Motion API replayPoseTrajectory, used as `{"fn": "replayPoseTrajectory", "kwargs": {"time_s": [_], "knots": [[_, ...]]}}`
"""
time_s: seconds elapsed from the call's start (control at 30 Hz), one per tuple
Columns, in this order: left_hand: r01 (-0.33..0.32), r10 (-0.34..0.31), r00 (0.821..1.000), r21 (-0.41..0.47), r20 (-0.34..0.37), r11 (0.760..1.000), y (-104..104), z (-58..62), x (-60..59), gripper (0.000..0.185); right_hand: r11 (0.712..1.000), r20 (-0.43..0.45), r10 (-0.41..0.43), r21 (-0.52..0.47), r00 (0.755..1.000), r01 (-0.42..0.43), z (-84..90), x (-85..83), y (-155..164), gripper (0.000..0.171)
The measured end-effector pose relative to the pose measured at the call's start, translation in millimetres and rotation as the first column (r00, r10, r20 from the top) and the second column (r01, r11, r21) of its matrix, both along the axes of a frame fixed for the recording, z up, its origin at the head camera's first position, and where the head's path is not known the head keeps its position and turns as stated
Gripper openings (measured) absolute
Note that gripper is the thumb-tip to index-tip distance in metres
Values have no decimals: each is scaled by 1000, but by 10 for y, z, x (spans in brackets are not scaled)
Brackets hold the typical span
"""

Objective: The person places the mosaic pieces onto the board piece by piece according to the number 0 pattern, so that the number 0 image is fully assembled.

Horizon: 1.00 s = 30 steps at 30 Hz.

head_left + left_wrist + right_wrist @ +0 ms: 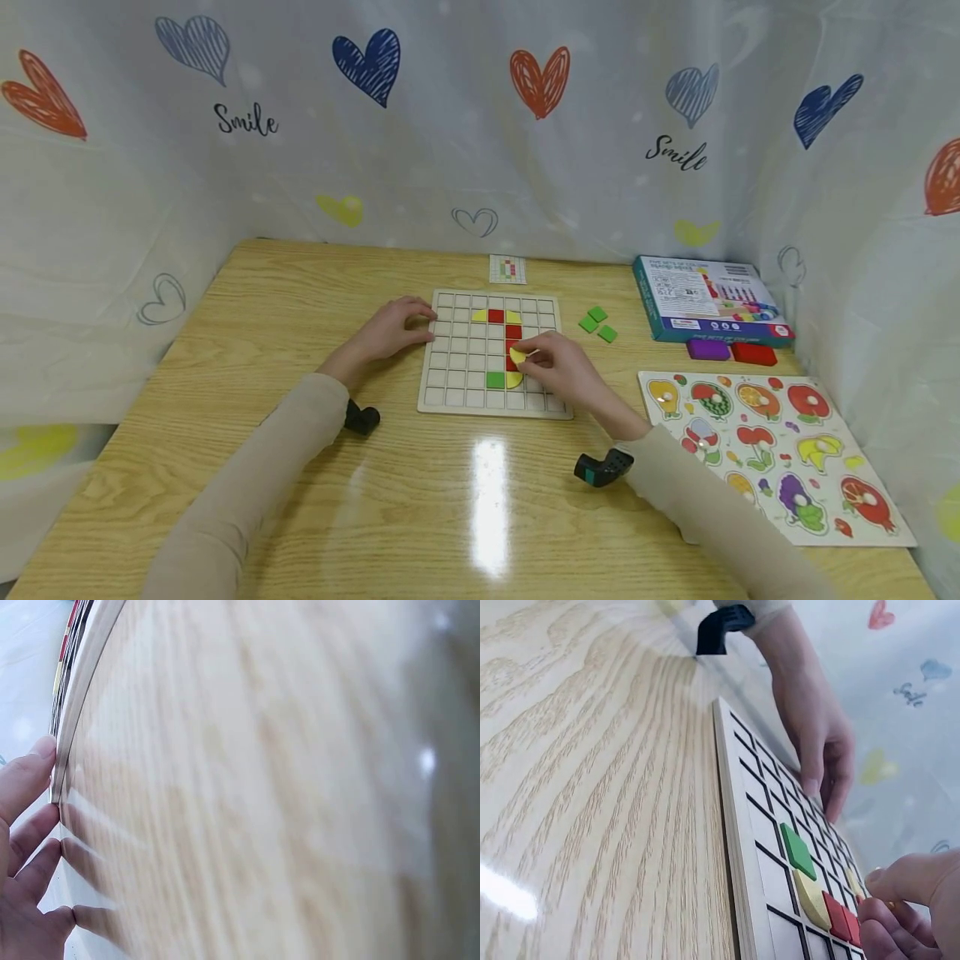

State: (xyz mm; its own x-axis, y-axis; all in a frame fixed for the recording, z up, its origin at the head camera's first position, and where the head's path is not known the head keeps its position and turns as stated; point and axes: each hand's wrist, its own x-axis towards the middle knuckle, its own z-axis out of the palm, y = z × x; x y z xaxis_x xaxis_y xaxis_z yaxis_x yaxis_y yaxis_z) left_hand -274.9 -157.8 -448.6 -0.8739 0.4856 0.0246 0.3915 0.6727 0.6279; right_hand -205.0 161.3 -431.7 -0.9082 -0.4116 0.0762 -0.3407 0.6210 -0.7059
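Yellow tile [517,356], judged light, stiff and thin, is pinched by its edges in right hand [558,367] fingertips above grid board [450,392]; left hand [390,329] rests loosely curled at the board's left edge.

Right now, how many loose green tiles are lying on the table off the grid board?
3. The green tiles lie clustered on the bare table, right of the grid board and left of the blue box. Others may be hidden.

- 1 grid board [457,367]
- 3 loose green squares [597,323]
- 1 fruit puzzle [776,454]
- 1 box [705,302]
- 1 pattern card [507,269]
- 2 hands: left hand [393,327], right hand [558,360]
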Motion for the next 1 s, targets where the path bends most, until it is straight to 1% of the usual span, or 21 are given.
{"fn": "replayPoseTrajectory", "kwargs": {"time_s": [0.13, 0.33, 0.67, 1.0], "knots": [[-1, 1, 1000, -7, -1, 1000, -6, -5, 0, 37, 999, 5, 35, -9, 999, -34, -4, -3, -80, 27], [-12, 12, 1000, -13, 13, 1000, -5, -11, -3, 38, 996, -26, 85, 7, 996, -85, -15, 5, -191, 27], [-2, 2, 1000, -13, 1, 1000, -9, -10, -15, 38, 993, -28, 101, 62, 995, -99, -21, 42, -359, 25], [-7, 7, 1000, -8, -1, 1000, -7, -17, -18, 37, 984, -35, 145, 105, 989, -141, -49, 68, -451, 25]]}}
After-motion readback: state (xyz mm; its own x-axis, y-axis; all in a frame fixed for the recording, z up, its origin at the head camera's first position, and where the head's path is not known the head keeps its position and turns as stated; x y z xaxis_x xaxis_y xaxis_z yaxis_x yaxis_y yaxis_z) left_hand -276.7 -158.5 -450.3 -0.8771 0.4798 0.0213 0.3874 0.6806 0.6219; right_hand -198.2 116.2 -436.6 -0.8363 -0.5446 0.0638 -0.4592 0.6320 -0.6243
